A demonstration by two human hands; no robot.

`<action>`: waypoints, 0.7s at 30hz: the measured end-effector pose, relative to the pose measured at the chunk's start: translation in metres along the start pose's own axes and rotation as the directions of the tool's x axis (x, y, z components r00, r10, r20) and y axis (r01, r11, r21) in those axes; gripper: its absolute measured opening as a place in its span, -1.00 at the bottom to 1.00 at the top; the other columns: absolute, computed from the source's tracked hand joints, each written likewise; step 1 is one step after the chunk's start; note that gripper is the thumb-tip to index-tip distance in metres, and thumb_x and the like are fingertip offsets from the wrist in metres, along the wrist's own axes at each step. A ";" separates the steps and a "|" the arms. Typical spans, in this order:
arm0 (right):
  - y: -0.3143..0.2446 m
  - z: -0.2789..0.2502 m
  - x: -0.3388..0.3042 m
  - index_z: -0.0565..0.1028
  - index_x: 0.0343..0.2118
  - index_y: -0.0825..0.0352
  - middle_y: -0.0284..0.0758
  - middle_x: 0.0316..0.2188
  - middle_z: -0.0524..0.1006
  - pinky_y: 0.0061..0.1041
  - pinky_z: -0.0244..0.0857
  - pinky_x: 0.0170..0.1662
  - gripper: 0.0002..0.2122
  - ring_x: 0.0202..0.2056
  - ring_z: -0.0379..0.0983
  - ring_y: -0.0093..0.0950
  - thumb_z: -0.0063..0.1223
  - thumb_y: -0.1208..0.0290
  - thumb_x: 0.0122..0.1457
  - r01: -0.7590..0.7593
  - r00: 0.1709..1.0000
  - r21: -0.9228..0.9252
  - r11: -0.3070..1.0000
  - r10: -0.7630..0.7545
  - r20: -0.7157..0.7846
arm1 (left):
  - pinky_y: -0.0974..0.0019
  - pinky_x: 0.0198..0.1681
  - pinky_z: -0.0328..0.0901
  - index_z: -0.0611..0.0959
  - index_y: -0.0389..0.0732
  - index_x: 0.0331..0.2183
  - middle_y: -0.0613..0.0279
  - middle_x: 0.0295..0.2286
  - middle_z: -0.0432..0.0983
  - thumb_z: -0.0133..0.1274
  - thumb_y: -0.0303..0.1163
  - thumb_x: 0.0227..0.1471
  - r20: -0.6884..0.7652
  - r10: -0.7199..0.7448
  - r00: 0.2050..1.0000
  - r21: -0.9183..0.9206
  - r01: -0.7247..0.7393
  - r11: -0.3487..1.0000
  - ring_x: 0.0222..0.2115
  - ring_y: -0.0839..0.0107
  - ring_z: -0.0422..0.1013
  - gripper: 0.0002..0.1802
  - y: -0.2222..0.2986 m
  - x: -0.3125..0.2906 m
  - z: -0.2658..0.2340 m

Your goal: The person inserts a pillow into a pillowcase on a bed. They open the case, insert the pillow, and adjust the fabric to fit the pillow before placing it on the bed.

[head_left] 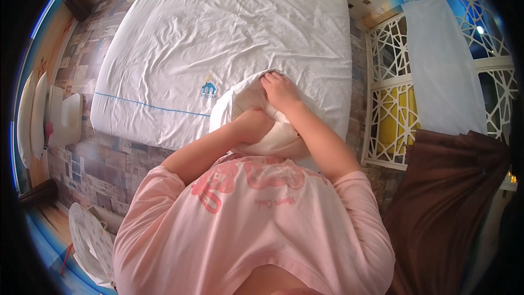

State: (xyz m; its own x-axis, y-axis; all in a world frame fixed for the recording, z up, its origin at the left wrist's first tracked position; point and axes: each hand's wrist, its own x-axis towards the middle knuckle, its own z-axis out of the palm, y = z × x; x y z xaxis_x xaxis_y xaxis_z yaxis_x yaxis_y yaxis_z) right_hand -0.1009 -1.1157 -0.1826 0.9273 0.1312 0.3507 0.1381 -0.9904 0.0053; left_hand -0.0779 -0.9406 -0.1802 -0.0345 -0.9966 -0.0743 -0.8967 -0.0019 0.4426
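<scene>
At the far left, 2 white pillows (38,117) stand on edge side by side, close to a white chair (72,119). Maybe they are there to be out of the way of the bed.

Next comes the big bed, with a white sheet (218,27) on it. The sheet has lots of wrinkles, a blue line (153,107) near its close edge and a small blue mark (208,87).

At the near edge of the bed, right in front of the person's belly, is a white case (222,110) with a soft pillow (281,141) that seems to be inside it. Being this close to the body may make it easier to handle.

The left hand (255,124) is low, against the pillow and in the mouth of the case. Its fingers are hidden, so I cannot tell if it grips or only pushes.

The right hand (281,90) is higher up. Its fingers bend over the top edge of the case and seem to pinch the cloth, likely to keep the mouth open.

Further right, a white screen (390,81) full of holes has a white cloth (445,65) hanging over it, perhaps to keep it off the floor. A brown cloth (447,186) hangs in folds below.
</scene>
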 end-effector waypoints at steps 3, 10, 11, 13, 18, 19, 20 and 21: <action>-0.003 0.003 0.013 0.54 -0.29 0.26 -0.38 -0.17 0.56 -0.28 0.42 -0.08 -0.86 -0.03 0.47 -0.37 -0.04 0.45 0.13 -0.194 0.914 -0.072 0.978 0.207 0.349 | 0.16 0.11 0.22 0.66 -0.12 -0.47 0.25 -0.44 0.61 0.03 -0.42 -0.11 0.031 -0.031 0.999 0.109 0.028 0.994 -0.30 0.26 0.54 -0.88 0.009 -0.007 -0.005; -0.004 -0.007 0.032 0.55 -0.32 0.21 -0.30 -0.25 0.62 -0.25 0.45 -0.22 -0.87 -0.17 0.57 -0.31 -0.05 0.47 0.14 -0.148 0.912 -0.099 0.984 0.175 0.371 | 0.14 0.16 0.15 0.67 -0.12 -0.43 0.30 -0.41 0.60 0.04 -0.41 -0.08 -0.027 -0.093 0.995 0.016 0.093 0.996 -0.19 0.38 0.48 -0.87 0.012 -0.024 -0.022; -0.005 -0.026 0.035 0.56 -0.34 0.21 -0.27 -0.29 0.63 -0.23 0.46 -0.22 -0.88 -0.20 0.58 -0.27 -0.04 0.48 0.13 -0.120 0.963 -0.090 0.989 0.138 0.232 | 0.13 0.15 0.15 0.68 -0.12 -0.42 0.29 -0.37 0.59 0.05 -0.40 -0.07 -0.136 -0.080 0.987 0.005 0.082 0.997 -0.17 0.35 0.46 -0.86 0.009 -0.028 -0.017; -0.017 -0.063 0.039 0.56 -0.33 0.24 -0.21 -0.35 0.63 -0.20 0.45 -0.23 -0.88 -0.25 0.59 -0.21 0.00 0.49 0.09 -0.194 0.973 0.022 0.981 0.189 0.134 | 0.11 0.14 0.15 0.68 -0.13 -0.39 0.28 -0.28 0.57 0.06 -0.37 -0.06 -0.349 -0.052 0.936 -0.003 0.055 0.999 -0.12 0.29 0.43 -0.85 0.000 -0.033 -0.006; -0.053 -0.120 0.024 0.61 -0.24 0.30 -0.07 -0.46 0.60 -0.25 0.41 -0.28 -0.82 -0.40 0.55 -0.13 0.11 0.43 0.09 -0.467 0.874 0.375 0.801 0.354 0.332 | 0.03 0.11 0.13 0.59 -0.16 -0.14 0.18 -0.11 0.44 0.29 -0.28 -0.16 -0.829 -0.239 0.506 -0.096 0.292 0.952 -0.01 0.11 0.31 -0.53 0.032 -0.066 -0.046; -0.054 -0.123 0.022 0.62 -0.25 0.30 -0.07 -0.47 0.60 -0.27 0.40 -0.29 -0.82 -0.42 0.55 -0.15 0.13 0.40 0.11 -0.512 0.850 0.411 0.754 0.374 0.371 | 0.01 0.11 0.13 0.57 -0.16 -0.09 0.16 -0.09 0.42 0.34 -0.26 -0.20 -0.845 -0.322 0.427 -0.194 0.317 0.929 0.01 0.08 0.29 -0.44 0.032 -0.072 -0.049; -0.050 -0.120 0.021 0.63 -0.26 0.32 -0.09 -0.48 0.60 -0.33 0.38 -0.32 -0.81 -0.44 0.55 -0.21 0.17 0.35 0.12 -0.581 0.809 0.426 0.693 0.434 0.397 | 0.05 0.06 0.22 0.49 -0.15 0.03 0.08 -0.13 0.45 0.44 -0.27 -0.30 -0.832 -0.391 0.393 -0.297 0.280 0.913 -0.08 0.12 0.37 -0.21 0.028 -0.077 -0.050; -0.049 -0.121 0.022 0.63 -0.26 0.33 -0.09 -0.49 0.60 -0.34 0.38 -0.33 -0.81 -0.45 0.55 -0.23 0.18 0.35 0.12 -0.601 0.795 0.442 0.665 0.442 0.416 | 0.07 0.02 0.25 0.50 -0.14 0.03 0.09 -0.15 0.46 0.43 -0.29 -0.29 -0.725 -0.537 0.431 -0.506 0.196 0.840 -0.12 0.14 0.39 -0.23 0.018 -0.084 -0.042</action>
State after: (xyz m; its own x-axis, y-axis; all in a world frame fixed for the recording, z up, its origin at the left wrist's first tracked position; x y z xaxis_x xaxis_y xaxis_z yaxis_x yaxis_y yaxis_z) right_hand -0.1299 -1.0694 -0.0616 0.9428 -0.3154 -0.1083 -0.3118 -0.7186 -0.6216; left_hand -0.0728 -0.8606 -0.1286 0.7868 -0.4878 0.3782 -0.5368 -0.2385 0.8093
